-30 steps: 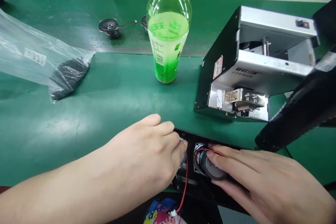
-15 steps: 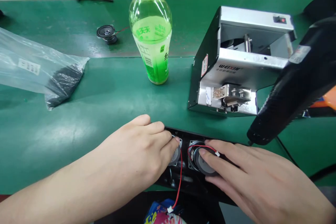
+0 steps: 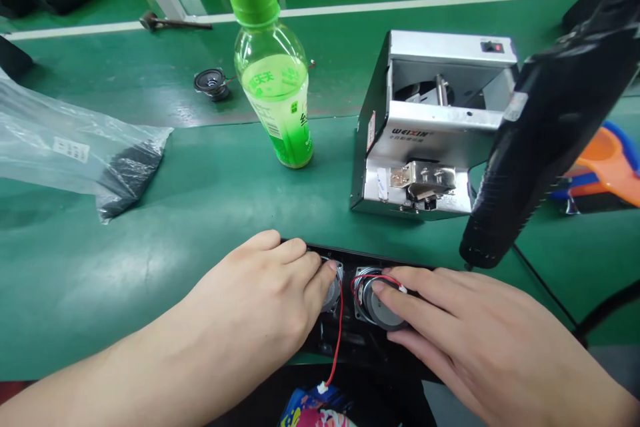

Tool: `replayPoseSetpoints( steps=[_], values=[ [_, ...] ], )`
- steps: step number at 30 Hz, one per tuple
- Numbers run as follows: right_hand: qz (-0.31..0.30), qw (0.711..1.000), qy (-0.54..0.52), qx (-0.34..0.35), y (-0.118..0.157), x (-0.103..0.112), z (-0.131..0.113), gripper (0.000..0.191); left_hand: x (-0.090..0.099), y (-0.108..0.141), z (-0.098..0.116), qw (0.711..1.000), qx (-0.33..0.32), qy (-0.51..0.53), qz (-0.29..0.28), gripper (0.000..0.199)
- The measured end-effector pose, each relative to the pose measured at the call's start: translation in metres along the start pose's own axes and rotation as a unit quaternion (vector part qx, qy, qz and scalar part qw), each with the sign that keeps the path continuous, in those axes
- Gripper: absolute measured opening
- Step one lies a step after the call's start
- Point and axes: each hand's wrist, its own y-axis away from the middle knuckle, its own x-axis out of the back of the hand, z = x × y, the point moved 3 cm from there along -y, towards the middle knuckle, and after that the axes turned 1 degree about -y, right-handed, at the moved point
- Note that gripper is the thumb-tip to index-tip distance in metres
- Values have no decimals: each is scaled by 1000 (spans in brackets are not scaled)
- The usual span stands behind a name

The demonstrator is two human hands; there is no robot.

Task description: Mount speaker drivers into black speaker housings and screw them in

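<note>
A black panel (image 3: 350, 340) lies at the front edge of the green table, with two round speakers set in it. My left hand (image 3: 275, 287) is closed over the left speaker (image 3: 331, 295), covering most of it; a red wire with a white plug hangs down beside it. My right hand (image 3: 450, 313) has its fingers and thumb around the right speaker (image 3: 383, 310), whose red wire curls over its top to a white plug near my fingers.
A green-capped bottle (image 3: 280, 100) stands behind the panel. Right of it is a silver WEIXIN machine (image 3: 425, 123), with a black power screwdriver (image 3: 545, 127) hanging nearby. A plastic bag (image 3: 90, 147), a loose speaker (image 3: 212, 84) and a hammer-like tool (image 3: 175, 23) are further back.
The view has shifted, showing more of the table's far side. Both hands stay on the same speakers. The black screwdriver hangs at a slightly different angle.
</note>
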Motion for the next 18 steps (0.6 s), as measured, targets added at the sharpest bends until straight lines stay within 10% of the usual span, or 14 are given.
replayPoseSetpoints(
  steps=[18],
  values=[
    [14,999,-43,-31,10,-5,2,32,-1,2,-2,999,20,16,-47,25]
  ],
)
